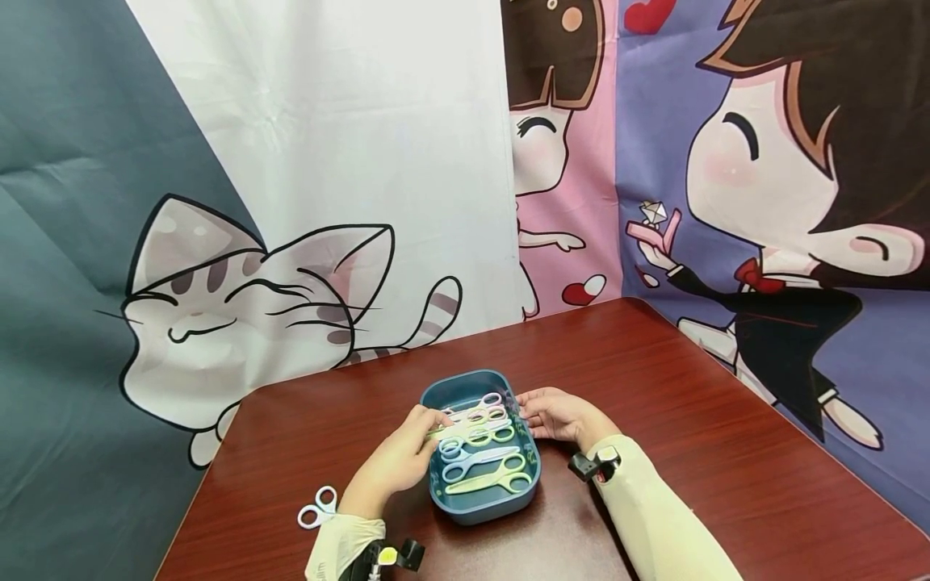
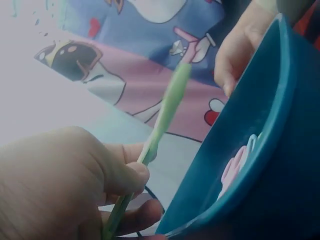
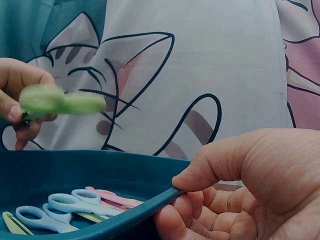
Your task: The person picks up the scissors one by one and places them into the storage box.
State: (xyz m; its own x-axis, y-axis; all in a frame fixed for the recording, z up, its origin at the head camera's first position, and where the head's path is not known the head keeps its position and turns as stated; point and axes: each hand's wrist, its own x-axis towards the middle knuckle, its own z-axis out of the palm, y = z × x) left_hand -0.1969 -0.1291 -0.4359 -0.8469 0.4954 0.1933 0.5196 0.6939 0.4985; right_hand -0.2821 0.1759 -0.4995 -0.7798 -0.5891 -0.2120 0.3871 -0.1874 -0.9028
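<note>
A pair of light green scissors (image 2: 167, 107) is pinched between the thumb and fingers of my left hand (image 1: 403, 452). In the right wrist view these scissors (image 3: 62, 101) are raised over the bin and blurred. My right hand (image 1: 563, 415) grips the right rim of a dark teal plastic bin (image 1: 485, 513), thumb on top and fingers beneath. Inside the bin lie several scissors: a green pair (image 1: 494, 478) nearest me, light blue scissors (image 1: 479, 461) behind it, and a pink pair (image 3: 117, 197) toward the far end. The left hand partly hides the bin's left side.
One light blue pair of scissors (image 1: 317, 508) lies on the reddish-brown table (image 1: 291, 436) beside my left forearm, its blades hidden by the sleeve. A cartoon-printed cloth (image 1: 407, 145) hangs behind the table and along its right side.
</note>
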